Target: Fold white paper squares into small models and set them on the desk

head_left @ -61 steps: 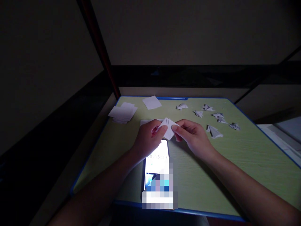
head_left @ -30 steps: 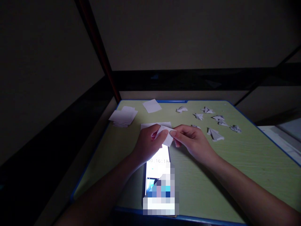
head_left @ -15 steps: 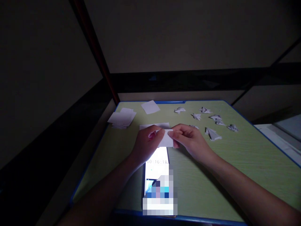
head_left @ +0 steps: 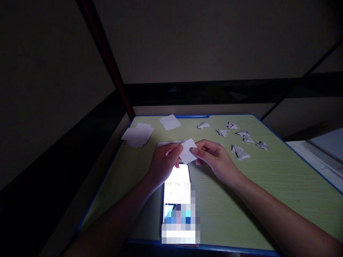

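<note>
My left hand (head_left: 164, 160) and my right hand (head_left: 214, 159) meet above the middle of a green table (head_left: 268, 185). Between them is a small folded white paper (head_left: 189, 150); both hands pinch it, the left at its left edge, the right at its right edge. The paper is lifted a little off the table, just beyond a lit phone (head_left: 177, 194) that lies flat under my left wrist. Another white sheet (head_left: 168, 143) lies on the table behind my left hand, partly hidden.
A stack of white paper squares (head_left: 136, 135) sits at the far left, a single square (head_left: 169, 122) behind it. Several small folded paper figures (head_left: 239, 151) are scattered at the far right. The table has a blue rim (head_left: 214, 247). The room is dark.
The paper went from a wide, open diamond shape to a smaller folded piece as both hands pressed it together and turned it. The phone's timer has advanced. The hands stayed in place.
</note>
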A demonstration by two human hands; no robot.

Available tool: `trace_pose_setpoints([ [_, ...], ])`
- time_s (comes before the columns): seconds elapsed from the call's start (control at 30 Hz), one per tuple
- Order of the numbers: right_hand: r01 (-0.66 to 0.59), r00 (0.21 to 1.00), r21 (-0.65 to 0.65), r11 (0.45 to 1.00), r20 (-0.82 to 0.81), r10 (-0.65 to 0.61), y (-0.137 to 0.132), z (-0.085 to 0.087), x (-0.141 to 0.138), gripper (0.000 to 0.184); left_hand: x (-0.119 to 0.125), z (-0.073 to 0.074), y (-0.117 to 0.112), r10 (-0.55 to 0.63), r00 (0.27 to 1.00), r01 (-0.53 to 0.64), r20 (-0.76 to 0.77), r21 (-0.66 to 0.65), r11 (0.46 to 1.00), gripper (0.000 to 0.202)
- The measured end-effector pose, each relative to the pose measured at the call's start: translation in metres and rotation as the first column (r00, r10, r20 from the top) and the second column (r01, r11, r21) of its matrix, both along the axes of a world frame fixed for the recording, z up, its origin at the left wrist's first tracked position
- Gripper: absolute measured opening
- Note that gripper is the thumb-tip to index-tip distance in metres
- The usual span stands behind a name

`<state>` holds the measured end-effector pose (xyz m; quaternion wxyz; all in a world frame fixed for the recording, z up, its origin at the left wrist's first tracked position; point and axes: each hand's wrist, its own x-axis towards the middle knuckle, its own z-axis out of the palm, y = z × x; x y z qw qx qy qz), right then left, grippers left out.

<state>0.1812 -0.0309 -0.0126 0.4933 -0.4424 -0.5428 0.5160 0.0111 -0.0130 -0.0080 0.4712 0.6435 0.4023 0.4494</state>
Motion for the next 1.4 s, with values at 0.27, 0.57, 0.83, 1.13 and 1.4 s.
trace_pose_setpoints([
  [0.27, 0.104, 0.993, -0.005, 0.995, 0.056, -0.103, 0.0029, -0.0002, 0.0019, 0.025, -0.0014, 0.0023, -0.0013, -0.061, 0.998, 0.062, 0.010, -0.019, 0.998, 0.026],
  [0.57, 0.091, 0.992, -0.009, 0.996, 0.087, -0.089, 0.0037, -0.0015, 0.0000, 0.026, 0.0021, 0.0016, -0.0001, 0.004, 1.000, -0.004, -0.029, -0.001, 1.000, 0.022],
  [0.83, 0.015, 0.999, 0.011, 1.000, 0.051, -0.016, -0.0002, 0.0033, -0.0006, 0.025, 0.0000, -0.0038, 0.0039, 0.086, 0.996, -0.086, 0.003, 0.013, 0.996, 0.032],
  [1.13, 0.096, 0.995, -0.020, 0.995, 0.014, -0.096, 0.0059, -0.0045, 0.0014, 0.019, 0.0047, 0.0032, -0.0001, 0.008, 1.000, -0.010, -0.030, -0.063, 0.998, 0.016],
  [1.4, 0.001, 0.997, -0.044, 0.999, -0.080, -0.005, 0.0056, -0.0036, -0.0008, 0.026, 0.0045, 0.0014, 0.0027, 0.042, 0.999, -0.043, -0.018, -0.067, 0.997, 0.024],
])
